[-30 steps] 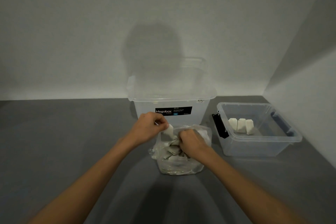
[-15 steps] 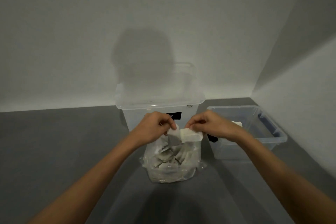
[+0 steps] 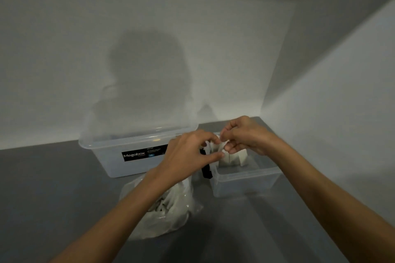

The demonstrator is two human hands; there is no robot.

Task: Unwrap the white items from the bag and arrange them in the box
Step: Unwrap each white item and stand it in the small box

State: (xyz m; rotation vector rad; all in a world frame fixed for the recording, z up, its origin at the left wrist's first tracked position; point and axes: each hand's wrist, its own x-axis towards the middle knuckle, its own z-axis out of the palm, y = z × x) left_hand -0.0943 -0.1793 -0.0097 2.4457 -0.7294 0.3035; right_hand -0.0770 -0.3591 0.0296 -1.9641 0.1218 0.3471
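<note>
A clear plastic bag [image 3: 166, 215] with several wrapped white items lies on the grey surface under my left forearm. My left hand [image 3: 190, 153] and my right hand [image 3: 241, 136] meet above the left end of the small clear box [image 3: 245, 179]. Both pinch one white item [image 3: 215, 147] between their fingertips; it is mostly hidden by the fingers. Unwrapped white items [image 3: 235, 158] stand in a row inside the small box, just below my right hand.
A large clear Megabox tub [image 3: 136, 151] with a lid stands behind the bag against the wall. A black latch [image 3: 206, 168] sits on the small box's left end. Walls close in behind and on the right.
Both hands have lifted the white item out of the bag and carried it right, over the small box. The camera view has tilted up and shifted.
</note>
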